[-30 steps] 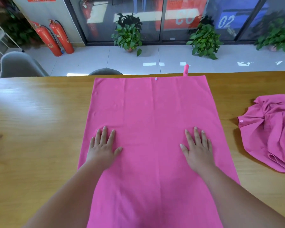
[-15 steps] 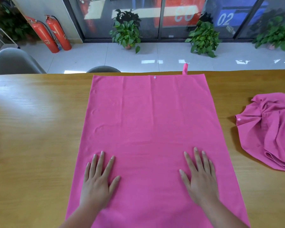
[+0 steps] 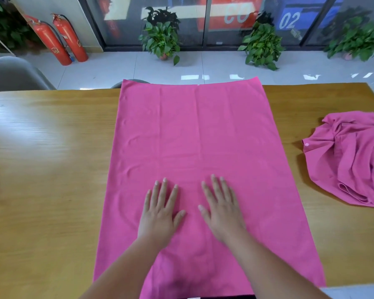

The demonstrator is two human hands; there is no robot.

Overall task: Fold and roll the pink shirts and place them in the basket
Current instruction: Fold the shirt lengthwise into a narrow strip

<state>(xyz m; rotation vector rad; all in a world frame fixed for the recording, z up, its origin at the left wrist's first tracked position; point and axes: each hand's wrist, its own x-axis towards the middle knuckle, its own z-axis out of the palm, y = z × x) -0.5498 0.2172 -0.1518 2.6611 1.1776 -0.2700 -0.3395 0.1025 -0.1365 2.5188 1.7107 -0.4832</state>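
Left hand [image 3: 160, 214] flat, fingers straight and slightly spread, palm pressing the spread pink shirt [image 3: 194, 137]; holds nothing. Right hand [image 3: 221, 209] the same, just beside it, thumbs near each other. Shirt lies flat along the middle of the wooden table [image 3: 41, 169]. 2nd pink shirt [image 3: 352, 156], crumpled, at the table's right edge, well apart. Basket not seen.
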